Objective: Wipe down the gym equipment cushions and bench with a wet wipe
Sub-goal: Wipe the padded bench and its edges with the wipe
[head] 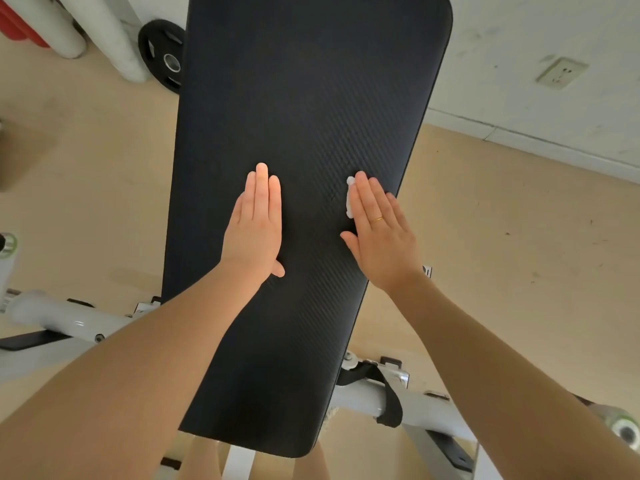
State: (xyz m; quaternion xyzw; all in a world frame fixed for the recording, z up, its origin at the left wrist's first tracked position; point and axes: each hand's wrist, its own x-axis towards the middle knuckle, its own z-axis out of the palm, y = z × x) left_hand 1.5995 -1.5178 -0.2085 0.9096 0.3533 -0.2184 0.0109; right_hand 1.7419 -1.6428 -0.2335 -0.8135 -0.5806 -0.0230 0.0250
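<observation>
While the flat left hand (256,230) rests on the black ribbed cushion (311,98), the flat right hand (379,233) presses a crumpled white wipe (349,199).

A tan floor (502,244) (scuffed in spots) meets a white wall (519,36) bearing an electrical outlet (561,72); a black weight plate (162,55) leans beside white posts (114,32).

A black weight plate (161,57) leans beside white posts (114,32); a wall socket (561,72) sits right.
</observation>
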